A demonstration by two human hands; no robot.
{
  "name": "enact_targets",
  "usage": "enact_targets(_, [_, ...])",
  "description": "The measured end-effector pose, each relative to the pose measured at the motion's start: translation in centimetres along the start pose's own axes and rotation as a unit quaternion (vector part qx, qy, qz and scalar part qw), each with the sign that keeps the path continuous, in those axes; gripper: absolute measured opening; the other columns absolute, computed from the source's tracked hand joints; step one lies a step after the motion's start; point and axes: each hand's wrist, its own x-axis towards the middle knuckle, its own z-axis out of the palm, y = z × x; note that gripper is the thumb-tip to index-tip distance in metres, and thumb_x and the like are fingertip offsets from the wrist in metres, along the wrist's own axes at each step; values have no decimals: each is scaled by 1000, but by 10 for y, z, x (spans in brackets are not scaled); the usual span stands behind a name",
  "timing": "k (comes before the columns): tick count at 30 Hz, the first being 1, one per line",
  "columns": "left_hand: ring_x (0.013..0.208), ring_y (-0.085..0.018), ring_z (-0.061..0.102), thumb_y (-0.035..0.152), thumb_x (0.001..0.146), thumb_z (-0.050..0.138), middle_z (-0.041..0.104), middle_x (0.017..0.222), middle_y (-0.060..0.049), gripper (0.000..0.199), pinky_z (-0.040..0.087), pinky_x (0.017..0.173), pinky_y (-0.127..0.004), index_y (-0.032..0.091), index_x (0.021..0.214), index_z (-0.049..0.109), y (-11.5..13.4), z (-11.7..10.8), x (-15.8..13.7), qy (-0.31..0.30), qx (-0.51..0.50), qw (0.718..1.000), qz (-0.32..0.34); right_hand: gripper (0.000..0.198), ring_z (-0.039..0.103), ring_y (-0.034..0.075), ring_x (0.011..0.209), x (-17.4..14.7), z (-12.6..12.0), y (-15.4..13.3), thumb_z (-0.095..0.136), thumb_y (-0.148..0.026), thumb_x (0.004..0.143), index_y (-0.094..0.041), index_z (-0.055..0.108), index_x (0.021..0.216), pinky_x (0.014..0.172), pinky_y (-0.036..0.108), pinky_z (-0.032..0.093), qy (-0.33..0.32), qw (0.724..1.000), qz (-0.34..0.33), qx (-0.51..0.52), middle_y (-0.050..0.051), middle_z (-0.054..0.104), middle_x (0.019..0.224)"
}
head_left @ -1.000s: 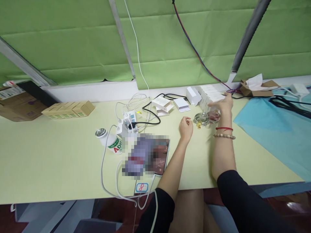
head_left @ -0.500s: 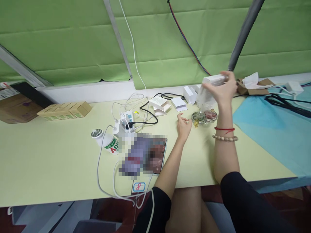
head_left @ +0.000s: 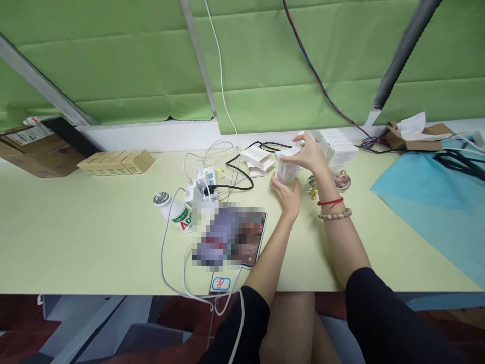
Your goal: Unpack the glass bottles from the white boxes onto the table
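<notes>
Right hand [head_left: 311, 154] grasps a white box [head_left: 286, 171]
Left hand [head_left: 288, 198] open beside it; seemingly positioning, next needing a second grip.

The held box [head_left: 287, 168] looks like smooth matt card, the table [head_left: 94, 242] smooth, the curtain [head_left: 125, 71] creased matt cloth, the beads [head_left: 335, 215] dull wood, the bottle [head_left: 184, 218] smooth plastic, its cap [head_left: 161, 198] shiny metal.

Pale yellow table [head_left: 94, 242] with brown boxes [head_left: 117, 164], white bottle [head_left: 177, 213], phone [head_left: 253, 242], blue sheet [head_left: 435, 202].
</notes>
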Motion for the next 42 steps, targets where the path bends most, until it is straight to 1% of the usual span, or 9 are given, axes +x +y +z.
enact_targets(4, [129,-25,38,33,80,60,42,132,-18,63,32,106,-38,14,132,30,1,0,-1,0,37,999,-6,61,58,29,95,0,7,5,72,-51,52,-23,57,104,77,39,44,-20,1000,0,-16,8,64,99])
enact_targets(9, [128,-23,39,30,89,45,44,132,-17,45,33,105,-36,15,130,34,4,-2,1,4,35,999,-16,58,59,27,89,-4,11,5,72,-49,53,-23,58,103,75,37,44,-46,998,14,-38,5,64,86])
enact_targets(12, [128,-23,40,26,90,43,44,133,-18,43,33,105,-37,15,130,33,2,-2,3,9,33,999,-23,59,59,27,91,-5,12,2,72,-49,52,-22,59,103,76,37,45,-45,998,23,-48,6,64,89])
enact_targets(15, [129,-23,38,26,88,46,43,133,-18,48,32,106,-37,14,132,32,1,-1,3,15,32,999,-27,56,59,27,95,-5,14,-1,69,-53,54,-21,63,99,80,38,45,-42,997,32,-54,9,64,95])
enact_targets(19, [129,-23,39,36,85,54,42,135,-17,59,32,107,-38,16,134,30,2,-1,1,1,36,999,5,47,60,28,95,-7,14,-7,66,-54,58,-18,66,88,78,38,46,-51,995,43,-77,13,64,98])
enact_targets(25, [131,-26,38,40,74,66,40,136,-19,80,33,107,-40,16,138,25,7,-1,-2,-9,57,998,35,41,63,31,84,-10,5,-19,65,-56,59,-17,65,72,69,40,48,-72,986,42,-143,13,65,74])
enact_targets(33, [136,-27,32,36,70,69,35,141,-21,88,30,110,-41,15,138,18,3,2,-2,-5,65,996,55,38,64,33,76,-18,-7,-34,66,-49,63,-14,67,77,67,41,48,-94,978,18,-187,12,64,63])
enact_targets(37, [132,-30,38,33,64,73,41,134,-25,89,32,108,-41,8,133,24,3,3,-1,8,47,998,34,38,64,33,77,-23,-7,-39,63,-51,65,-15,68,76,66,39,47,-143,968,0,-205,13,66,66])
enact_targets(42, [126,-30,45,26,64,73,48,127,-25,79,37,104,-39,7,129,31,8,-4,4,11,11,999,-51,42,66,33,78,-28,4,-48,58,-57,70,-16,68,72,64,37,46,-166,964,-26,-207,15,67,71])
